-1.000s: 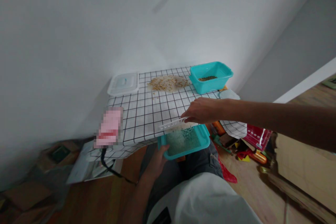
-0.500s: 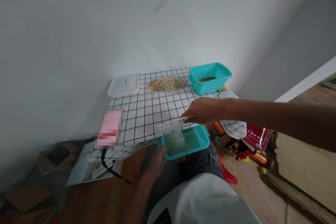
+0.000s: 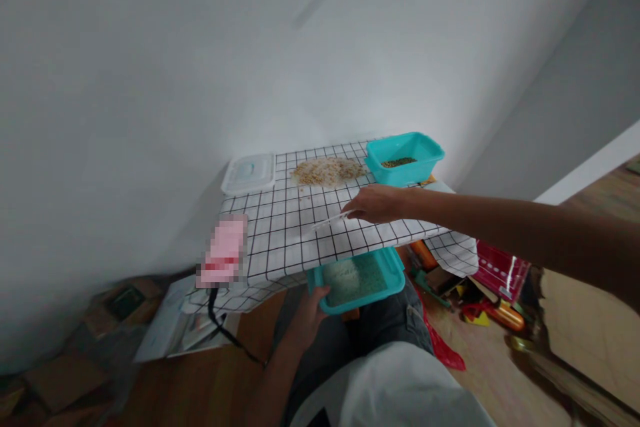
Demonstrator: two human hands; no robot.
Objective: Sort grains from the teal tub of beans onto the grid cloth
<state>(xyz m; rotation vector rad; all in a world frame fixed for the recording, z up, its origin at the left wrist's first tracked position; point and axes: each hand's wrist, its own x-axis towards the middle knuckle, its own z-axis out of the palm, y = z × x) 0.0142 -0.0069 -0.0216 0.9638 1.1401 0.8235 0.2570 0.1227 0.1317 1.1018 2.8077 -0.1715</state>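
My left hand (image 3: pixel 311 313) grips the near left corner of a turquoise plastic basin (image 3: pixel 345 305). The basin rests over my lap, just below the table's front edge, with white rice-like grains (image 3: pixel 350 280) inside. Above the table, my right hand (image 3: pixel 373 203) is closed on one end of a thin white slotted plastic tray (image 3: pixel 330 221). That tray appears nearly edge-on and blurred. Beyond it lies a spread-out pile of mixed tan and pale grains (image 3: pixel 327 172). A second turquoise basin (image 3: pixel 403 175) at the back right holds greenish beans (image 3: pixel 399 163).
A white lid (image 3: pixel 250 174) lies at the back left of the checked tablecloth (image 3: pixel 280 240). A pink, pixelated object (image 3: pixel 223 251) is at the left edge, with a black cable (image 3: pixel 220 327) hanging below. Boxes and bags (image 3: pixel 500 273) clutter the floor at right.
My right hand has moved the slotted tray up and away from the near basin, over the tablecloth, and turned it edge-on. My left hand keeps its grip. The whole view has shifted slightly.
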